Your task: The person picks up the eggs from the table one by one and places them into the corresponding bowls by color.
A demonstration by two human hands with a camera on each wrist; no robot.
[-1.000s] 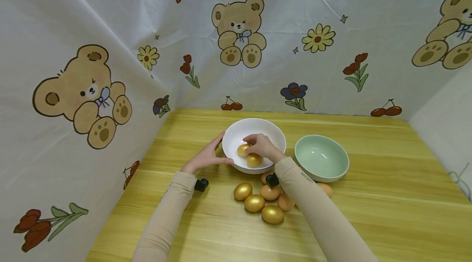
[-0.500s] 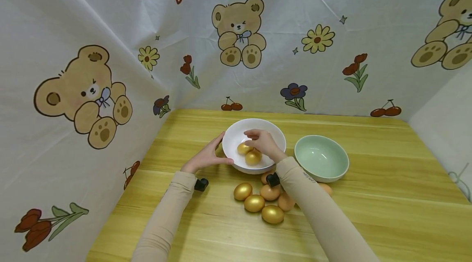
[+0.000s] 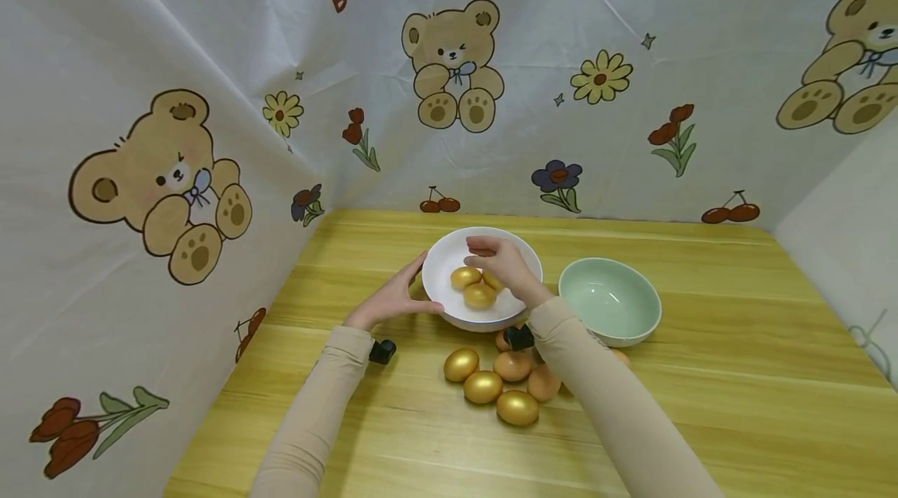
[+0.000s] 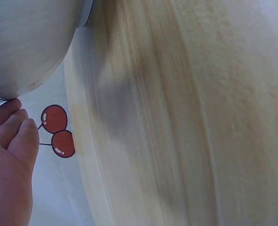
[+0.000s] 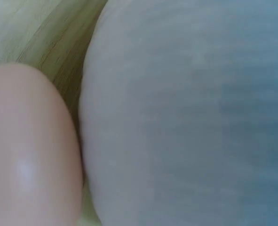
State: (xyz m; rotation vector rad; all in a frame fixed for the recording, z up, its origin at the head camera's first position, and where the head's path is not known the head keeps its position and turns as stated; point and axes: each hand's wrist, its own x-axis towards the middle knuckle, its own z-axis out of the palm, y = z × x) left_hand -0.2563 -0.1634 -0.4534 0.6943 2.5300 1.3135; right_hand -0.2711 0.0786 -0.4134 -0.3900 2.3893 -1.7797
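Note:
My left hand steadies a white bowl, thumb at its near rim and fingers against its left side. In the left wrist view the fingers lie nearly straight against the bowl's outer wall. Over the bowl hovers my right hand, fingers loosely bent and holding nothing. Three golden eggs lie inside: one at left, a front egg, and one partly hidden behind the right hand. The right wrist view shows a brown egg close beside the bowl's outer wall.
A pale green bowl stands right of the white one. On the wooden table in front, golden eggs and several brown eggs lie clustered, some hidden by the right sleeve. A bear-print cloth hangs behind.
My right hand has let go of a golden egg in the white bowl and risen slightly, its fingers loosening. A third egg there has come into sight. The left hand stays put.

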